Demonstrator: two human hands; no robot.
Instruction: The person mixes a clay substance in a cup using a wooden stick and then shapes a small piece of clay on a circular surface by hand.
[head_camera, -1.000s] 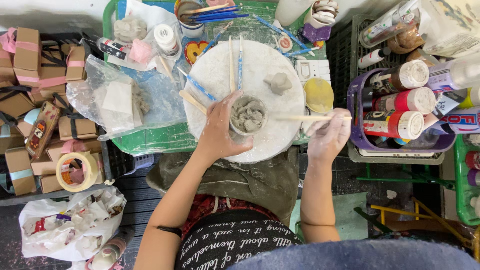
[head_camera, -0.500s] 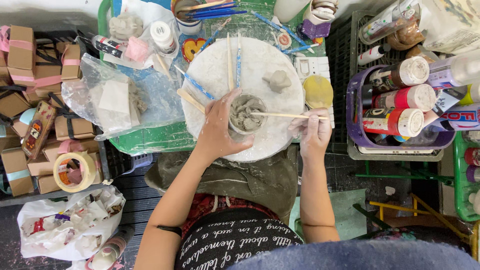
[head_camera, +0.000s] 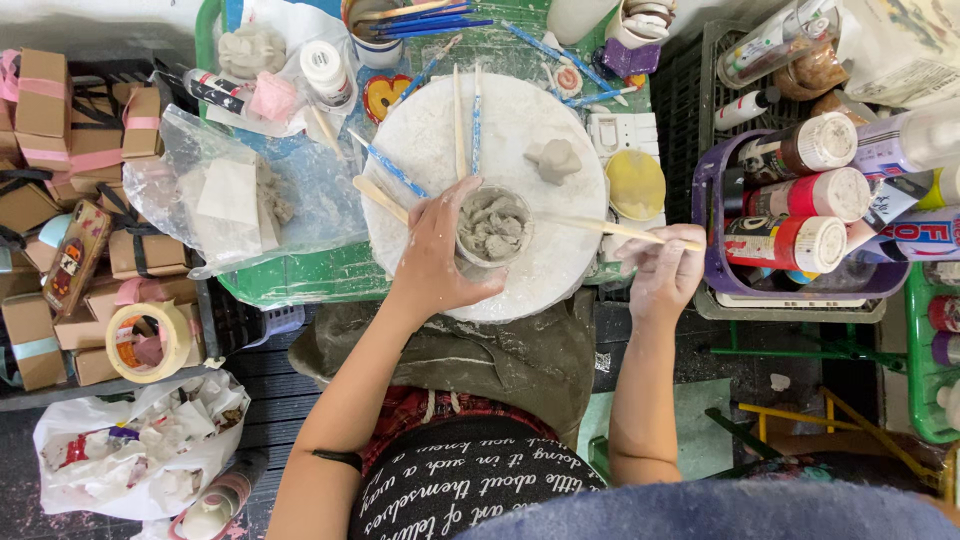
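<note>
Now I have my left hand (head_camera: 435, 250) curled round the near side of the small grey clay cup (head_camera: 493, 228), thumb and fingers closed on its wall; the cup sits on the round white plaster board (head_camera: 420, 130) straight ahead of me, lumps of grey clay inside it. My right hand (head_camera: 662, 270) is pinched shut on a long pale wooden stick (head_camera: 600, 226), whose far end lies at the cup's rim. Compared with half a second ago, I have drawn that hand a little further right, off the board's edge, so more of the stick shows between hand and cup; the left hand has not shifted.

Beyond the cup, a small grey clay lump (head_camera: 556, 158) rests on the board, with two more sticks and blue-handled brushes (head_camera: 475, 115) lying past my left fingers. Just beyond my right hand is a flat yellow disc (head_camera: 635, 184). Right of that hand, a purple plastic basket (head_camera: 720, 270) holds squeeze bottles on their sides with red, brown and white labels and white caps (head_camera: 790, 240). Well to the left of my left hand are a clear plastic bag (head_camera: 200, 150), small brown card boxes tied with pink ribbon (head_camera: 45, 95) and a roll of tan tape (head_camera: 150, 342).
</note>
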